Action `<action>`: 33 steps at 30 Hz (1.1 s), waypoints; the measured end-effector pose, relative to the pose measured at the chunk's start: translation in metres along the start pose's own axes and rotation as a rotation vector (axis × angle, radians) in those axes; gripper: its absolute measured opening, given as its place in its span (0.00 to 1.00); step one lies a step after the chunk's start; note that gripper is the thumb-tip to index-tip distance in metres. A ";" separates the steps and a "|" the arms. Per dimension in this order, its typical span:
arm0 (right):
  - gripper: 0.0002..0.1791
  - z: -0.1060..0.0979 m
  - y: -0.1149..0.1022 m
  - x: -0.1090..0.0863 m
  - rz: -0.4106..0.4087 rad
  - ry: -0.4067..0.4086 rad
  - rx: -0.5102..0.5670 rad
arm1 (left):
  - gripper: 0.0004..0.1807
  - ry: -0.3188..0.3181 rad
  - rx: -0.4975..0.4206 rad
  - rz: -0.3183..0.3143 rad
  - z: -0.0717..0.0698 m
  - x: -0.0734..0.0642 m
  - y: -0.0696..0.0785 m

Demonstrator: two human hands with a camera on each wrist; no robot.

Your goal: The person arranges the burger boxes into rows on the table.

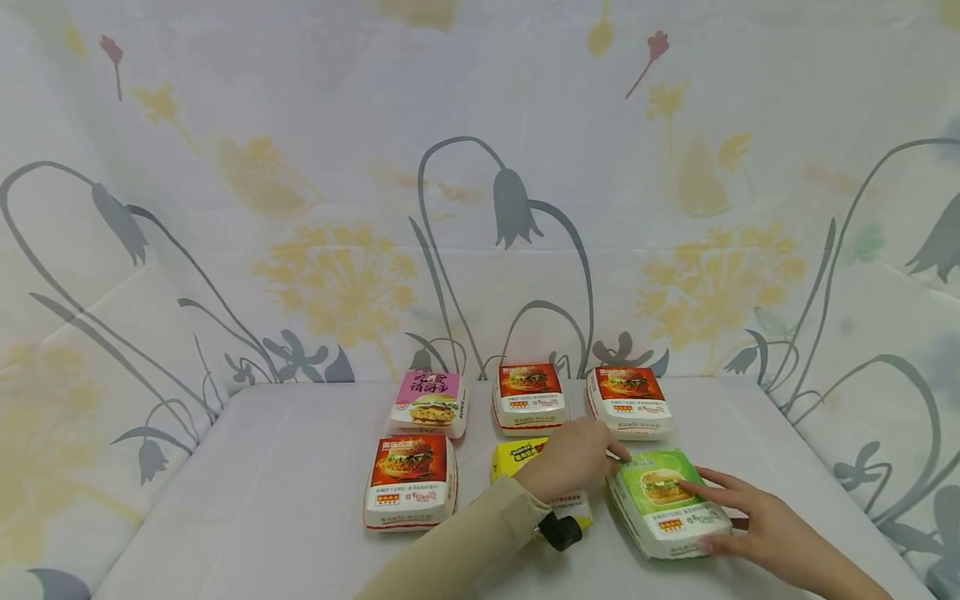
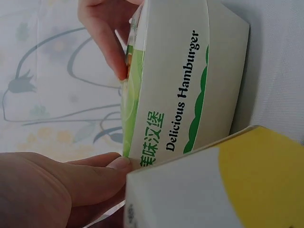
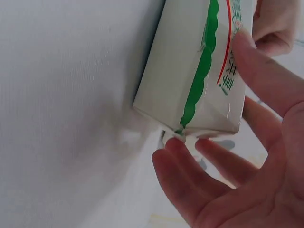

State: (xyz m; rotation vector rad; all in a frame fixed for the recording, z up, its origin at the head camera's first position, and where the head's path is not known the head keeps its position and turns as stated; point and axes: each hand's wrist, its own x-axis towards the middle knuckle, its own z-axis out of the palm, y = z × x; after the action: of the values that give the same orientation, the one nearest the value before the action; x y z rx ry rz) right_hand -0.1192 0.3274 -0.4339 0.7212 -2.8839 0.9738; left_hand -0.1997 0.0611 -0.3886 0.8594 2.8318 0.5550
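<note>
A green and white hamburger box (image 1: pixel 663 500) sits at the front right of the table, with a burger picture on its lid. My left hand (image 1: pixel 576 457) reaches over a yellow box (image 1: pixel 517 454) and pinches the green box's far left corner; in the left wrist view, the thumb tip lies at the lid edge. From the other side, my right hand (image 1: pixel 768 525) grips the green box, thumb on its near side and fingers spread around the right end and over the lid. The left forearm hides much of the yellow box.
Behind stand a pink-topped box (image 1: pixel 427 404) and two red-topped boxes, one in the middle (image 1: pixel 531 400) and one at right (image 1: pixel 630 402). Another red-topped box (image 1: pixel 411 483) is at front left. A flower-patterned cloth (image 1: pixel 480 183) hangs behind and beside the white-covered table (image 1: pixel 262 483).
</note>
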 end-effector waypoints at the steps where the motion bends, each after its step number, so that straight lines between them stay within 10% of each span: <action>1: 0.35 0.001 -0.002 -0.001 0.023 0.005 -0.006 | 0.13 0.000 -0.005 -0.004 0.000 0.000 0.000; 33: 0.40 0.010 -0.024 0.003 0.288 0.109 -0.109 | 0.39 -0.096 -0.036 0.102 0.005 -0.003 0.001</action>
State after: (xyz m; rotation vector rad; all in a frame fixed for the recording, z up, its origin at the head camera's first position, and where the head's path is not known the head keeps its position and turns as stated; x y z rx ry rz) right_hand -0.1105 0.3036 -0.4281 0.2412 -2.9674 0.8368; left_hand -0.1958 0.0621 -0.3931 0.9998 2.6964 0.5591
